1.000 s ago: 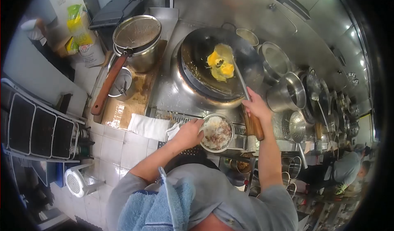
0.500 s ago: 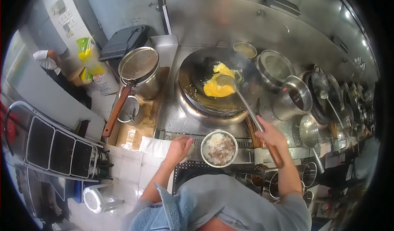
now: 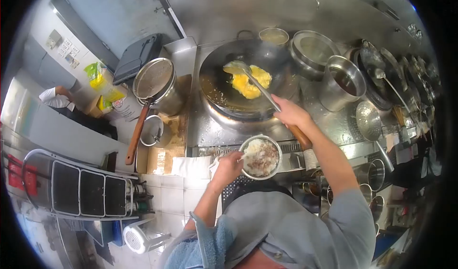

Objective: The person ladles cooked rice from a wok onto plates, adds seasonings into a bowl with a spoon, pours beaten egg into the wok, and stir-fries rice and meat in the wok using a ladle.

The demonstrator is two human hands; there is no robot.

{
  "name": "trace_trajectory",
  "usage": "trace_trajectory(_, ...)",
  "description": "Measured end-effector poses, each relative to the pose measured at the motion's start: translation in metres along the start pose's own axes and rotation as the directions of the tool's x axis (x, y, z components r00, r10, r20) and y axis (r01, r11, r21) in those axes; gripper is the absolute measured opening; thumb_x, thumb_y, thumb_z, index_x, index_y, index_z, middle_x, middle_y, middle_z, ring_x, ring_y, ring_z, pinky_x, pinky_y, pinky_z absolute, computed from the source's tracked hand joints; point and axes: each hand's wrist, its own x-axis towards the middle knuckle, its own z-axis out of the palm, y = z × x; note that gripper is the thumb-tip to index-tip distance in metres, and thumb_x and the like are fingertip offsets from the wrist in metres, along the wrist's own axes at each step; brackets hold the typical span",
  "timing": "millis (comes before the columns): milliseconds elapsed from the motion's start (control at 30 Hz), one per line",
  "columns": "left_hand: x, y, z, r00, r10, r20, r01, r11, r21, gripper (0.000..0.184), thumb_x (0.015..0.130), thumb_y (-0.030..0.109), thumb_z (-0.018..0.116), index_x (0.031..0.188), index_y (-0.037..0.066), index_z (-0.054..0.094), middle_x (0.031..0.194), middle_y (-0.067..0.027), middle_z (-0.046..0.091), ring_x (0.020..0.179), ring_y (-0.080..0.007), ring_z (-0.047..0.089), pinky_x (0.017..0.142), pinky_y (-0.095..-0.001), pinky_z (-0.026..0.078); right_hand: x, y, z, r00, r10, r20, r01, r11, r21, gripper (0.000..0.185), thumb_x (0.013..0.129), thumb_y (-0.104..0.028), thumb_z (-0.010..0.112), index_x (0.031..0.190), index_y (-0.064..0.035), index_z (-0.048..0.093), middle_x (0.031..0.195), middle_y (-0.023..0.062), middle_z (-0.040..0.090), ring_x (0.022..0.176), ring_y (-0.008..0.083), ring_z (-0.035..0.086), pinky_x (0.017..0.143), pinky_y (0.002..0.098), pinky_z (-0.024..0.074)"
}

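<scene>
My right hand (image 3: 288,114) is closed round the handle of a metal ladle (image 3: 259,85) with a wooden grip. The ladle's bowl tilts over the left edge of a yellow egg mass (image 3: 253,83), which lies in a large dark wok (image 3: 279,59). At the stove's front edge stands a metal bowl (image 3: 261,177) of white rice (image 3: 257,147) with brownish bits of food on it. My left hand (image 3: 230,168) is at the left rim of this bowl, fingers bent and pinching at it; the fingertips are partly hidden.
Left of the wok, a strainer (image 3: 152,78) with a wooden handle rests across a steel pot (image 3: 172,99). A steel pot of dark liquid (image 3: 342,80) and a perforated skimmer (image 3: 369,121) are at right. A white cloth (image 3: 191,166) lies by the front edge. A person's arm (image 3: 62,97) shows far left.
The ladle has moved from on top of the egg to its left side, and the egg is more spread out. My left hand has come right to the bowl's rim. The view has shifted.
</scene>
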Motion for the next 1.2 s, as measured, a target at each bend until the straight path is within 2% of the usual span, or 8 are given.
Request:
trace_trajectory(100,0.002,0.009,-0.002,0.999,0.024,0.04,-0.023,1.0,-0.012,0.021,0.079,0.002,0.059,0.1,-0.002,0.062,0.086,-0.0175,0.064,0.081,-0.0288,0.063,0.072,-0.0364,0.05,0.004,-0.014,-0.003,0.994,0.054,0.095,-0.05,0.998,-0.044,0.071,0.079,-0.006,0.054,0.144,-0.0061,0.026,0.064,0.0135,0.058,0.044,0.0201,0.055,0.046,0.0348,0.0463)
trace_trajectory(300,-0.021,0.004,-0.006,0.997,-0.076,-0.014,0.076,0.997,-0.007,0.017,0.081,0.002,0.06,0.097,-0.003,0.063,0.088,-0.0167,0.063,0.08,-0.0267,0.064,0.07,-0.034,0.052,-0.053,-0.008,-0.022,0.963,-0.124,0.238,0.19,0.941,-0.28,0.073,0.078,-0.006,0.053,0.145,-0.0062,0.022,0.08,0.0231,0.061,0.064,0.0361,0.061,0.062,0.0432,0.0497)
trace_trajectory(367,-0.034,0.0,-0.012,0.994,-0.108,-0.018,0.107,0.994,-0.02,0.018,0.081,0.002,0.061,0.098,-0.004,0.063,0.086,-0.0152,0.064,0.081,-0.0248,0.065,0.072,-0.0319,0.053,-0.089,-0.027,-0.053,0.938,0.016,0.346,0.106,0.938,-0.331,0.075,0.078,-0.006,0.053,0.145,-0.0093,0.021,0.086,0.0257,0.061,0.075,0.0407,0.06,0.069,0.0456,0.0488)
trace_trajectory(567,-0.045,0.001,-0.015,0.968,-0.225,-0.109,0.206,0.965,-0.165,0.02,0.081,0.002,0.061,0.1,-0.005,0.062,0.091,-0.0182,0.064,0.08,-0.0262,0.067,0.07,-0.0329,0.053,-0.112,0.01,-0.088,0.957,-0.044,0.286,0.194,0.829,-0.524,0.072,0.078,-0.003,0.051,0.143,-0.0043,0.022,0.083,0.027,0.06,0.078,0.0435,0.06,0.07,0.0492,0.0469)
trace_trajectory(767,-0.013,0.025,-0.004,0.984,-0.155,-0.093,0.153,0.988,-0.025,0.02,0.082,0.004,0.06,0.1,-0.004,0.062,0.086,-0.0177,0.064,0.075,-0.0259,0.065,0.067,-0.0326,0.05,-0.043,0.015,-0.03,0.956,-0.166,0.241,0.229,0.938,-0.262,0.071,0.079,-0.003,0.051,0.144,-0.0048,0.022,0.083,0.0269,0.06,0.076,0.0428,0.06,0.068,0.0489,0.0467)
trace_trajectory(967,-0.012,0.004,-0.03,0.975,-0.222,-0.022,0.22,0.973,-0.064,0.018,0.083,0.007,0.06,0.098,-0.003,0.063,0.081,-0.0162,0.064,0.066,-0.0218,0.062,0.062,-0.0317,0.048,-0.118,0.015,-0.078,0.959,-0.059,0.278,0.181,0.882,-0.435,0.071,0.079,-0.001,0.049,0.144,-0.0055,0.022,0.083,0.027,0.06,0.073,0.0417,0.06,0.065,0.0486,0.0464)
trace_trajectory(1033,-0.008,-0.007,-0.032,0.974,-0.227,-0.02,0.227,0.974,0.001,0.017,0.083,0.011,0.061,0.095,-0.001,0.065,0.074,-0.0163,0.063,0.063,-0.0205,0.061,0.059,-0.0325,0.047,-0.106,0.009,-0.082,0.952,0.152,0.265,0.012,0.849,-0.528,0.076,0.077,-0.001,0.05,0.146,-0.0135,0.021,0.102,0.0282,0.058,0.091,0.0406,0.06,0.081,0.045,0.0465)
trace_trajectory(1200,0.047,-0.027,-0.027,0.997,-0.047,0.063,0.042,0.996,0.082,0.014,0.081,0.007,0.057,0.089,-0.001,0.065,0.08,-0.0235,0.063,0.075,-0.0375,0.063,0.068,-0.0419,0.049,-0.053,0.019,-0.019,0.989,0.147,0.031,-0.124,0.915,-0.385,0.07,0.08,-0.009,0.053,0.144,-0.0089,0.026,0.109,0.0304,0.058,0.098,0.0416,0.058,0.086,0.0426,0.0459)
